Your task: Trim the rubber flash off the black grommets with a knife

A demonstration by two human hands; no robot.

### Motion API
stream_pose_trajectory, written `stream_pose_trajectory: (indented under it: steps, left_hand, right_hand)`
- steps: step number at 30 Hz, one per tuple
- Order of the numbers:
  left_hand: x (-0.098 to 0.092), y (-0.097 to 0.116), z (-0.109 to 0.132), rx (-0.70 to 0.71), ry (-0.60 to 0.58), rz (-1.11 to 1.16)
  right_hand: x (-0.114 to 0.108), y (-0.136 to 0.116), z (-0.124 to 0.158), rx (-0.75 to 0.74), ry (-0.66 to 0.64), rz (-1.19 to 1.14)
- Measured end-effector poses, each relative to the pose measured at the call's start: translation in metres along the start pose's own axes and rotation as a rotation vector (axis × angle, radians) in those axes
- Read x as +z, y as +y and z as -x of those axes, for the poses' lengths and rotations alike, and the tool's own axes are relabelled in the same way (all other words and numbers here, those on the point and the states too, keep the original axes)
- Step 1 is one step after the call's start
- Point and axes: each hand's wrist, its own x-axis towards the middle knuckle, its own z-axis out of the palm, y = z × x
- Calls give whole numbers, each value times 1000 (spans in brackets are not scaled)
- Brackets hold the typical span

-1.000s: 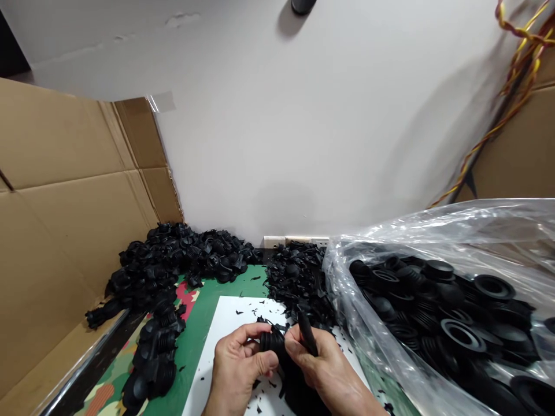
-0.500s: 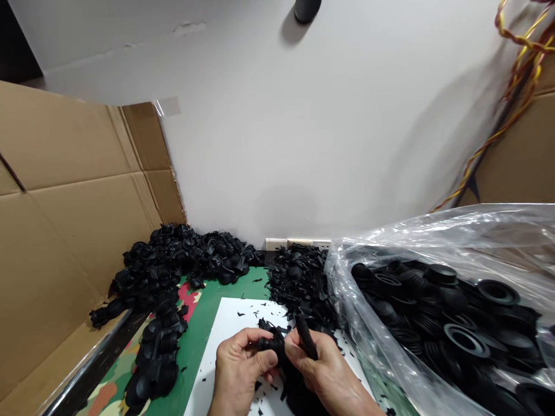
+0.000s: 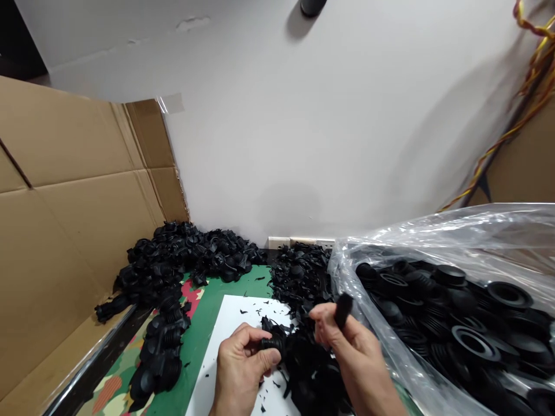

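Note:
My left hand [image 3: 243, 364] is closed around a black ribbed rubber part [image 3: 273, 345], held just above the white sheet [image 3: 234, 323]. Up and to the right of that part, my right hand [image 3: 347, 341] grips a black-handled tool [image 3: 343, 310] in its fingers. Black rubber trimmings [image 3: 303, 283] lie heaped between my hands and the wall.
A clear plastic bag [image 3: 433, 242] full of black rubber parts [image 3: 455, 312] fills the right side. A pile of black ribbed parts [image 3: 173, 271] curves along the left on the green mat [image 3: 208, 312]. Cardboard [image 3: 73, 196] walls the left; a white wall stands behind.
My right hand has lifted away from the rubber part, up and to the right, with the tool in it. My left hand still holds the part.

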Motion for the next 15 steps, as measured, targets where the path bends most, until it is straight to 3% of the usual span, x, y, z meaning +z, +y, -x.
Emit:
stream_pose_trajectory:
  steps: [4, 11, 15]
  left_hand:
    - [2, 0, 2, 49, 19, -78]
    - [0, -5, 2, 44, 8, -162]
    - [-1, -6, 1, 22, -40, -137]
  right_hand:
    - [-5, -2, 1, -87, 55, -5]
    - [1, -1, 9, 26, -169, -90]
    - [7, 1, 12, -130, -212, -64]
